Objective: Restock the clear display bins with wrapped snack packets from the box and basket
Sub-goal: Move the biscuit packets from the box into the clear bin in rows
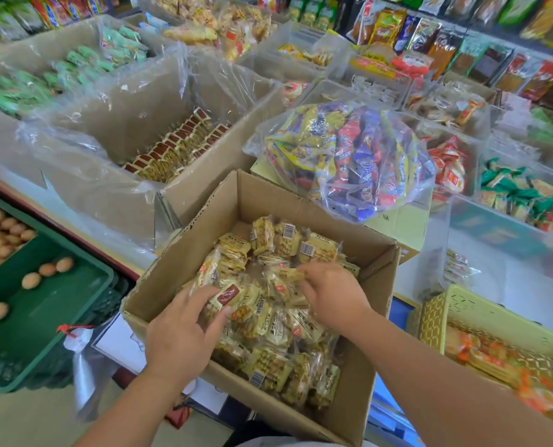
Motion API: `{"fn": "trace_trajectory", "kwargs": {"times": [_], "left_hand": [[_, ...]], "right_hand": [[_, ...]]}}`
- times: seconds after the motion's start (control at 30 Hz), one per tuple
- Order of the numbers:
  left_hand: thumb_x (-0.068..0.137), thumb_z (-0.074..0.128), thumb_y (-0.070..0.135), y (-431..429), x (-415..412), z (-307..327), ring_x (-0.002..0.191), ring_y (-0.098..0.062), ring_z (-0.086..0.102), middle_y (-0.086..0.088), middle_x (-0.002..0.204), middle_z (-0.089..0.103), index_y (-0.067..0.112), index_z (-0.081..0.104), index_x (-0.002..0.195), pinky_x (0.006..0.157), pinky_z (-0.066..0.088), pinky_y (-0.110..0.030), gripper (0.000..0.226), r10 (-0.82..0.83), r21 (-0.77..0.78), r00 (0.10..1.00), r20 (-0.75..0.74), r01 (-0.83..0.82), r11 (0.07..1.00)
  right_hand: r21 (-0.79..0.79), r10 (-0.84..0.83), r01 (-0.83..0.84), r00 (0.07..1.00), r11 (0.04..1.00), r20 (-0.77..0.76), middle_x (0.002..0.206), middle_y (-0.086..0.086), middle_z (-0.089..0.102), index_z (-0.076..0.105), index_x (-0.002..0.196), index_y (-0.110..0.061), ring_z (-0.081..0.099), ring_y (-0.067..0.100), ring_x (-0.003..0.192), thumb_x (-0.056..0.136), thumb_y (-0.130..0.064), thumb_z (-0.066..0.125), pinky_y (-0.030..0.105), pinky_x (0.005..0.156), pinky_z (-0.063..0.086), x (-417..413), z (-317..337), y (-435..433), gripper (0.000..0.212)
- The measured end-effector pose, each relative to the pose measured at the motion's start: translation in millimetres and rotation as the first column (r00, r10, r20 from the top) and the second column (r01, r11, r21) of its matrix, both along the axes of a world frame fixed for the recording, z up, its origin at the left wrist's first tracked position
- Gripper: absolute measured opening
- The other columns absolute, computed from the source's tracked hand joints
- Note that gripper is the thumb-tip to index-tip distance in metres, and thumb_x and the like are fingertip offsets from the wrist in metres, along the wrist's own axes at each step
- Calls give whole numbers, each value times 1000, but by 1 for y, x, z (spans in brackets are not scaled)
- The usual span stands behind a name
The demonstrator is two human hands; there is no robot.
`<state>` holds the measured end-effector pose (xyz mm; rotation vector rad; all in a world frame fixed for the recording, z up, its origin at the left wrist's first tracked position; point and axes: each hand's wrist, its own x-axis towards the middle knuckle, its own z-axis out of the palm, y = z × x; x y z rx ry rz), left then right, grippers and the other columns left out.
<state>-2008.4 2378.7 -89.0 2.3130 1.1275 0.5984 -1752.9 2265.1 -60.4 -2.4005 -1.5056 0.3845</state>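
In the full box (270,196), the left hand (184,332) grips a packet (228,295), the right hand (331,293) pinches another; the clear bin (507,262) beside looks almost bare, so most restocking remains.

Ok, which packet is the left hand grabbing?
Look at the open cardboard box nearest the person, full of yellowish wrapped packets. The left hand, at its near-left side, pinches one packet. It shows a dark red label end; its neighbours show pale wrappers.

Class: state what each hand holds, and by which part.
The left hand grips a brown-ended packet near that end; the right hand pinches a second packet by one end.
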Motion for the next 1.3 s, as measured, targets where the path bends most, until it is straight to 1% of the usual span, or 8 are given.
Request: {"fn": "trace_trajectory", "kwargs": {"times": [0.1,0.2,0.27,0.4,0.7,0.93,1.17,1.3], "left_hand": [[92,62,59,-1,3,6,76,-12,61,15,101,65,43,62,112,62,52,-32,26,94,-119,996,6,-92,989],[83,61,64,-11,16,23,73,-7,63,15,84,67,51,61,103,57,47,-29,24,236,-311,955,179,-173,935],[82,64,65,-23,34,35,65,-3,68,18,82,69,57,60,100,49,48,-20,20,322,-427,902,287,-181,886],[72,70,74,-56,76,50,63,-15,72,6,79,71,46,64,109,62,61,-45,47,410,-649,853,322,-117,752],[89,73,44,-146,149,72,57,-18,69,12,63,65,46,65,101,45,45,-14,15,459,-650,835,302,-171,740],[89,74,43,-203,200,86,58,-14,64,10,65,67,45,66,103,61,49,-33,16,462,-647,844,273,-194,738],[82,77,53,-234,254,90,51,-5,59,9,62,65,48,67,104,48,43,-13,25,385,-628,885,262,-147,764],[68,76,68,-233,288,91,66,-14,72,10,72,72,44,69,108,65,54,-36,47,358,-642,895,266,-112,758]], "right_hand": [[65,-190,213,948,975,-256,92,-8,71,69,119,-28,61,13,88,102,-28,57,30,77,49,4,24,-21,22],[70,-305,462,684,884,-663,90,-10,73,70,113,-27,68,12,84,101,-31,60,33,75,54,11,43,-46,16],[58,-248,557,457,829,-854,100,-1,76,68,113,-20,71,26,93,99,-22,64,46,80,59,16,56,-61,15],[128,6,579,208,805,-978,107,16,75,58,113,-17,74,28,83,96,1,62,39,71,61,28,72,-86,24],[2,-143,238,589,971,-795,96,-10,73,67,110,-42,67,8,92,76,-43,72,28,78,51,81,65,-140,35],[86,-41,214,529,973,-848,82,16,74,77,90,-11,61,12,70,68,-78,68,32,65,42,137,59,-188,71],[113,34,208,350,971,-936,108,-8,77,70,112,-40,73,12,99,79,-40,76,32,82,60,191,56,-223,33],[77,-44,345,329,935,-943,95,-11,76,72,99,-39,72,8,87,61,-40,80,25,73,54,232,55,-240,39]]}}
